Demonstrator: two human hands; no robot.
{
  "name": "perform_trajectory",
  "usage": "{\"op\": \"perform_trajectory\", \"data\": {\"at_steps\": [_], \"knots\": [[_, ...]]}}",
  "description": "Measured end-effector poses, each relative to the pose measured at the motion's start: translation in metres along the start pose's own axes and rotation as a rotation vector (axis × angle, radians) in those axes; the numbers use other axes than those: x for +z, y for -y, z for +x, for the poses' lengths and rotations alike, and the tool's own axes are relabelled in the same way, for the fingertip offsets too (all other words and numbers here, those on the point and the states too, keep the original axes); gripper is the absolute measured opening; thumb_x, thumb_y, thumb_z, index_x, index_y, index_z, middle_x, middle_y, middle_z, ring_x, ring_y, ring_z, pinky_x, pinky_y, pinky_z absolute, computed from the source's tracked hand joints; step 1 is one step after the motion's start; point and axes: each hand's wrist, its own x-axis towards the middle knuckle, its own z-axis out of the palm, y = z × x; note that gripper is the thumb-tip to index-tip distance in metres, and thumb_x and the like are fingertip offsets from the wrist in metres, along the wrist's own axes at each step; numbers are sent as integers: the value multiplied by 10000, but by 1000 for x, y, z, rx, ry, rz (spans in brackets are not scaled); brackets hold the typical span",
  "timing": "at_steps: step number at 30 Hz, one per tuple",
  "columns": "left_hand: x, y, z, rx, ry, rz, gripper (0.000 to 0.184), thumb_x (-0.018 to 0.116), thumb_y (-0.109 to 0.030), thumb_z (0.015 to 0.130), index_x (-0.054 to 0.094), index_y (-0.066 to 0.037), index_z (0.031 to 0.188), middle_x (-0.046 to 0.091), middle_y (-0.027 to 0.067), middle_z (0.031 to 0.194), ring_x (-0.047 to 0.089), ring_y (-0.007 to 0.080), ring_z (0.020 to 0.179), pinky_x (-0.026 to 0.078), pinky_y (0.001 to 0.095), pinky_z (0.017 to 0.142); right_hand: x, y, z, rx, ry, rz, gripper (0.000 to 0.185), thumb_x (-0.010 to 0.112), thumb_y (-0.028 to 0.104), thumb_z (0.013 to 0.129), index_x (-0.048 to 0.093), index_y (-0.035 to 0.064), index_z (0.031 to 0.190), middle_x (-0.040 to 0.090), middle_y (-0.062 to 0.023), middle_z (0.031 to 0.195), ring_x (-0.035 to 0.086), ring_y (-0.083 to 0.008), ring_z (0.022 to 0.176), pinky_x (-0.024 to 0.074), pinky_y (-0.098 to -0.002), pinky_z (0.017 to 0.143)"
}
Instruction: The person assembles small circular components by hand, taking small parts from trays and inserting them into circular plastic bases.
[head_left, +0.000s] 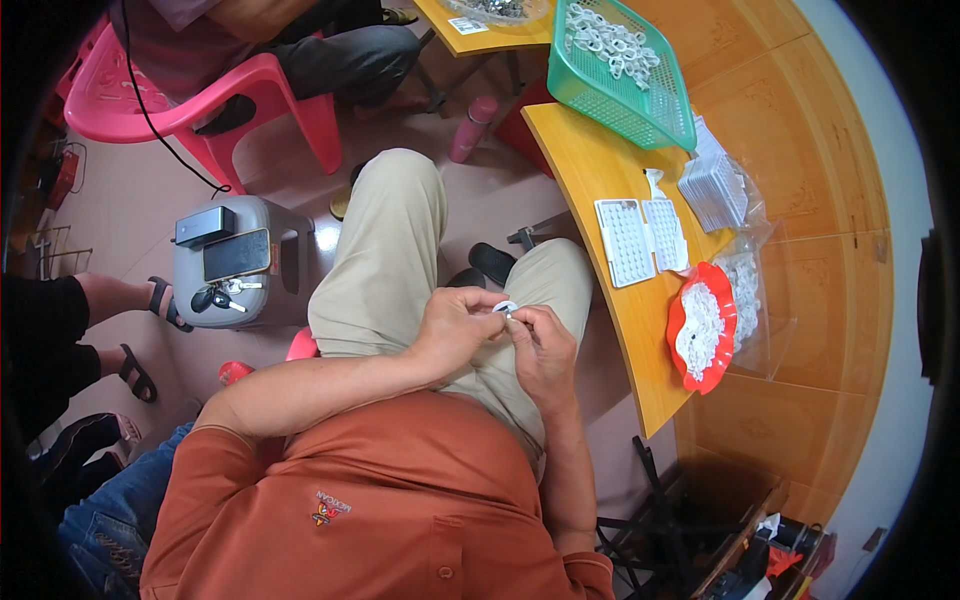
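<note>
Both hands are at work on one white piece (505,307), held over the lap between the knees. The left hand (450,335) has thumb and forefinger pressed together on its left side, with no visible gap beyond the thickness of the piece. The right hand (545,358) pinches the right edge between thumb and forefinger — a dark spot shows at the point of work, too small to identify. The remaining right fingers are curled in; those of the left are largely hidden.

To the right of the fingers stands a yellow table (645,345). On it, nearest the fingers, lies an open white case (625,243); beyond that, a white stack (712,190). A red dish (704,381) of small white parts (700,325) sits further right, near the table's edge. Ahead and right of the fingers is a green basket (612,110) holding white rings (625,55). Well left of the fingers — a grey stool (190,290) bearing a phone (237,256) and keys (212,298).
</note>
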Motion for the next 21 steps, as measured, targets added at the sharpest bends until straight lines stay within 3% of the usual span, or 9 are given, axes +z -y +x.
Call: {"op": "perform_trajectory", "data": {"at_steps": [3,15,18,21], "knots": [[-1,3,0,18,0,31,213,674,-11,836,676,82,1027,669,53,815,598,75,705,492,219,644,0,7,2,3,-2,-22,88,630,-11,864,606,-12,949,637,-169,902,652,-333,801,524,-372,707],[-1,18,2,112,-24,114,229,646,10,833,677,72,1052,700,66,892,625,84,759,504,225,684,5,4,-2,22,-9,-84,95,601,-2,874,587,-18,966,628,-184,926,643,-369,822,522,-397,703],[-1,17,1,129,-27,175,234,648,8,837,676,70,1061,704,66,904,625,79,762,508,224,685,8,1,-6,177,-25,34,87,602,9,896,591,-28,974,654,-165,922,681,-294,824,547,-353,727],[-2,19,1,142,-30,218,235,656,-1,846,676,68,1070,707,67,913,629,74,775,514,221,688,9,3,-7,238,-48,179,99,614,14,932,595,-43,1011,658,-62,908,605,-68,770,498,-210,679]]}}
